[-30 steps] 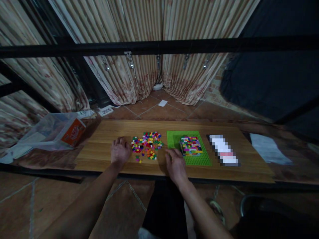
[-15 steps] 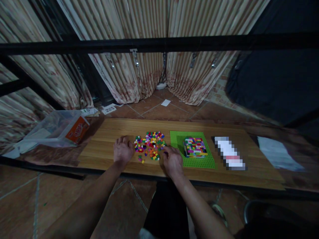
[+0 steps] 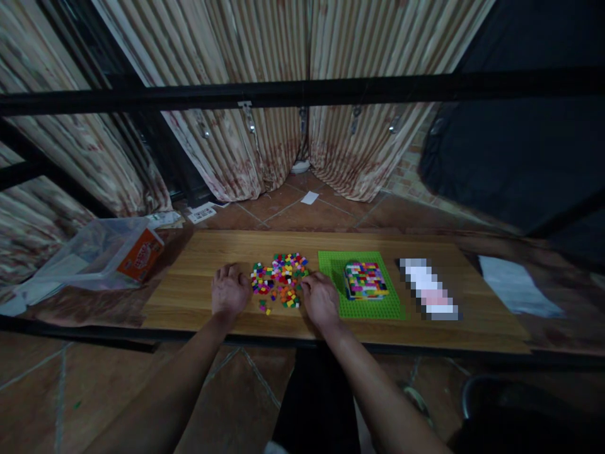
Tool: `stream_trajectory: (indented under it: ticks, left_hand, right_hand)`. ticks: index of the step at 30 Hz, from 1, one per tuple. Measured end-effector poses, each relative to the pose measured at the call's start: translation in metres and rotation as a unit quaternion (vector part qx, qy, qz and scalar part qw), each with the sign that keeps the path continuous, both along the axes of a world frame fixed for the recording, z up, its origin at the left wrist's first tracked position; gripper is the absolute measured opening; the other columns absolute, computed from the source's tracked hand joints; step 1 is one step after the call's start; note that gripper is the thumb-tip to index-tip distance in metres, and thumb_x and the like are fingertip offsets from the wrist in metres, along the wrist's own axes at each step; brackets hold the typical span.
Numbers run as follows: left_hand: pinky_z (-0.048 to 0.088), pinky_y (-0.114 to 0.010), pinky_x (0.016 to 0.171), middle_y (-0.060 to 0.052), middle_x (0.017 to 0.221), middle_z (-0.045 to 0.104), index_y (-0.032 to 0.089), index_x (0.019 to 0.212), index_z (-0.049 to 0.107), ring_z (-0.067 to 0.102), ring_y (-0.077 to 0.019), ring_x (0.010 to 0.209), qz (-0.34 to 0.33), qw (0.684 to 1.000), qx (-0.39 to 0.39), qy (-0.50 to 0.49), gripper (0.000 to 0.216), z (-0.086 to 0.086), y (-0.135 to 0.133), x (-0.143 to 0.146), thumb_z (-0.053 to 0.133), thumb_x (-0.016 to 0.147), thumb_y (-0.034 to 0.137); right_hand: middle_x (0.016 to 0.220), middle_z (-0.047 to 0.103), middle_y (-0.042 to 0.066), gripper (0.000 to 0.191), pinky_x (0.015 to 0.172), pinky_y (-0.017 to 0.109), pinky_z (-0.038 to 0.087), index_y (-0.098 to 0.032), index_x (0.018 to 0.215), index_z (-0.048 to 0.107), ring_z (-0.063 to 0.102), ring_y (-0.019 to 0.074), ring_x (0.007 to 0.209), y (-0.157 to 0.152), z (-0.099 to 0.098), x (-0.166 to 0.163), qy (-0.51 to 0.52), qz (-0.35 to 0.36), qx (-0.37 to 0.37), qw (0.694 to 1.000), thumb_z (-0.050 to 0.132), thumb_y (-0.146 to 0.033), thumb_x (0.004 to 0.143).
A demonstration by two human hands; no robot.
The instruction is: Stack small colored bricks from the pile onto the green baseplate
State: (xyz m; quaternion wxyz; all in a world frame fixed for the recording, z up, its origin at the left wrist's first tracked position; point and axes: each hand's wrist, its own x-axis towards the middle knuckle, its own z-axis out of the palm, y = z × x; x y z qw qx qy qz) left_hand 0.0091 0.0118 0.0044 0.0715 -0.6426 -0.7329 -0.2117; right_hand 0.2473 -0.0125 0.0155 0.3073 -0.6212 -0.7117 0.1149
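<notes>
A loose pile of small toy building bricks (image 3: 283,277) in many colours lies on the wooden table (image 3: 198,252). Left of the pile, my left hand (image 3: 229,291) rests on the tabletop, palm down, its fingers loosely apart and holding nothing. At the pile's right edge is my right hand (image 3: 321,299), thumb and index finger drawn together; whatever is between them is too small to make out. Just right of that hand a green studded baseplate (image 3: 333,258) lies flat. On it stands a rectangular block built of multicoloured bricks (image 3: 366,281).
A phone-like object (image 3: 429,289), blurred out, lies right of the baseplate. Beyond the table's right end is a white sheet (image 3: 517,285). A clear plastic bin (image 3: 89,255) with an orange label stands at the left. A dark bar (image 3: 283,93) crosses in front of the curtains.
The whole view has shifted slightly. My right fingertips have drawn closer together at the pile's right edge. My left hand stays in place beside the bricks.
</notes>
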Motion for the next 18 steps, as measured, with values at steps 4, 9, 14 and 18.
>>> stream_trajectory:
  ticks: [4, 9, 14, 18]
  left_hand:
    - [0.042, -0.045, 0.096, -0.016, 0.120, 0.063, 0.012, 0.113, 0.063, 0.055, -0.0307, 0.110, -0.004, 1.000, -0.002, 0.004, 0.040, 0.000, 0.000, -0.001, 0.037, 0.087, 0.029]
    - [0.043, -0.046, 0.096, -0.018, 0.120, 0.063, 0.011, 0.113, 0.063, 0.055, -0.0316, 0.111, -0.010, 1.000, -0.005, 0.006, 0.041, 0.000, 0.002, -0.003, 0.037, 0.086, 0.029]
    - [0.043, -0.045, 0.096, -0.017, 0.118, 0.063, 0.013, 0.112, 0.064, 0.056, -0.0306, 0.109, -0.012, 1.000, 0.007, 0.007, 0.041, -0.001, 0.003, -0.004, 0.037, 0.086, 0.029]
    - [0.044, -0.045, 0.094, -0.017, 0.116, 0.065, 0.012, 0.111, 0.064, 0.056, -0.0314, 0.108, -0.010, 1.000, 0.009, 0.011, 0.042, -0.001, 0.003, -0.003, 0.036, 0.086, 0.030]
  right_hand:
    - [0.088, 0.067, 0.008, 0.024, 0.078, 0.032, 0.043, -0.021, 0.079, 0.070, 0.059, 0.0221, 0.087, 0.003, 0.006, -0.005, -0.021, -0.007, -0.035, 0.999, 0.049, -0.015, 0.091]
    - [0.089, 0.067, 0.006, 0.023, 0.078, 0.030, 0.046, -0.023, 0.083, 0.070, 0.059, 0.0204, 0.090, -0.009, 0.015, 0.002, 0.029, 0.003, 0.006, 1.000, 0.049, -0.019, 0.092]
    - [0.094, 0.067, 0.005, 0.023, 0.084, 0.033, 0.047, -0.024, 0.088, 0.071, 0.059, 0.0203, 0.092, -0.042, 0.015, 0.039, 0.091, -0.028, 0.082, 0.992, 0.050, -0.026, 0.094]
    - [0.104, 0.065, 0.008, 0.024, 0.090, 0.039, 0.047, -0.024, 0.090, 0.073, 0.057, 0.0231, 0.100, -0.057, 0.010, 0.081, 0.069, -0.080, 0.131, 0.986, 0.051, -0.032, 0.094]
